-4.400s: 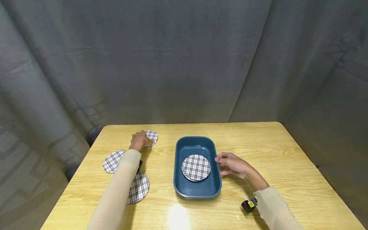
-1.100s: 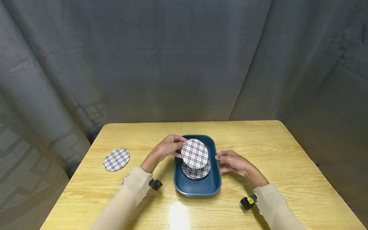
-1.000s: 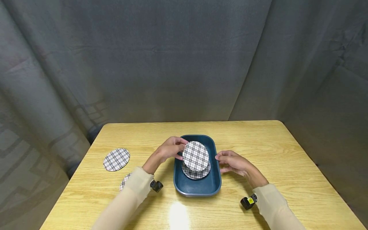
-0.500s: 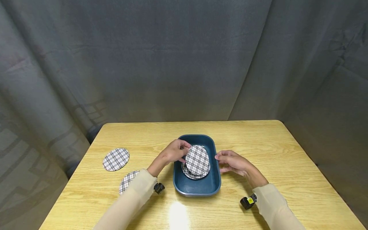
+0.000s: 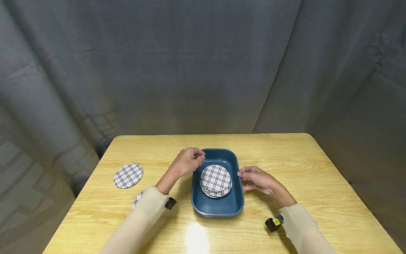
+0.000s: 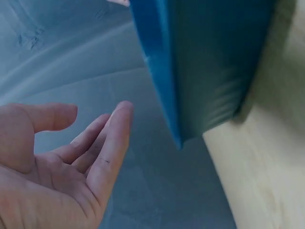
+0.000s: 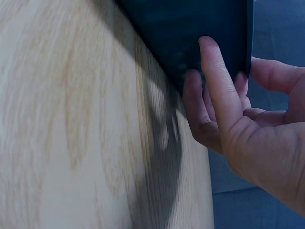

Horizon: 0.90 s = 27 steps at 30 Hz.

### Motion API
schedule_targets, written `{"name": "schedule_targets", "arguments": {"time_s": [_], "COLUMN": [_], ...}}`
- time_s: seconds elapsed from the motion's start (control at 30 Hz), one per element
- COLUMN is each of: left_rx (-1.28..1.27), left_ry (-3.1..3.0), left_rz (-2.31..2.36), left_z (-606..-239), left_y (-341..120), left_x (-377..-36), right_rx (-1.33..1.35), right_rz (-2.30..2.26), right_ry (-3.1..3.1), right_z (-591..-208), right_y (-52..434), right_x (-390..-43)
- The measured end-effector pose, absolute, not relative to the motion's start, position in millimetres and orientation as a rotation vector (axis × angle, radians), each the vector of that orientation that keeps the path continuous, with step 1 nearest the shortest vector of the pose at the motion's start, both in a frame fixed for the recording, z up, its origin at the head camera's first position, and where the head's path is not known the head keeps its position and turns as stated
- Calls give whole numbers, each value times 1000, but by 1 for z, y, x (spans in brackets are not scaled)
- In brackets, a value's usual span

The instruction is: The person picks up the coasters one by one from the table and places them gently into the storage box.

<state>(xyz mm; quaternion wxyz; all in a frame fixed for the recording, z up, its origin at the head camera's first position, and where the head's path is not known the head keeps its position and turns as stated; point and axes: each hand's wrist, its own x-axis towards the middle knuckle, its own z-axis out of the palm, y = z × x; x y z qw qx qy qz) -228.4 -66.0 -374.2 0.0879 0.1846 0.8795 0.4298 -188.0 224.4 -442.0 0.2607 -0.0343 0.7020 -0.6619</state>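
A round black-and-white plaid coaster [image 5: 216, 177] lies in the blue tray [image 5: 219, 210], on top of another like it, slightly offset. At the tray's left rim my left hand [image 5: 188, 163] hovers with nothing in its fingers; the left wrist view shows thumb and fingers [image 6: 114, 148] apart, clear of the tray wall. My right hand [image 5: 258, 179] stays at the opposite side, holding nothing off the table. Its fingers [image 7: 219, 90] rest against the tray's outer wall, and one digit touches the rim. Part of the lower coaster is covered.
Two more plaid coasters lie left of the tray on the wooden table [image 5: 317, 197]: one coaster [image 5: 128, 175] in full sight, another coaster [image 5: 138, 199] partly under the left sleeve. A grey curtain [image 5: 203, 70] stands behind the table's far edge.
My left hand brought a coaster from the table's far left into the tray, laid it on the stack and let go, then drew back up and left. My right hand stayed put.
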Motion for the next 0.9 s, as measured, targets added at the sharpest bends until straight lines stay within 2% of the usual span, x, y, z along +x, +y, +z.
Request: {"name": "schedule_targets", "arguments": {"time_s": [0.3,0.67,0.9], "left_rx": [450,141,-73], "left_ry": [2834,2978,2960], "left_rz": [1178,933,847], "left_z": [-364,-405,-423], "left_y": [-115,-191,-229], "left_x": [-252,-283,-292], "right_rx": [-84,-110,-108], "right_rz": [-1784,-1808,-1805], "right_ry": [1907,1886,1885], "right_z": [-443,-442,-443], "right_y": [223,221,220], "right_x": [-189,-189,-190]}}
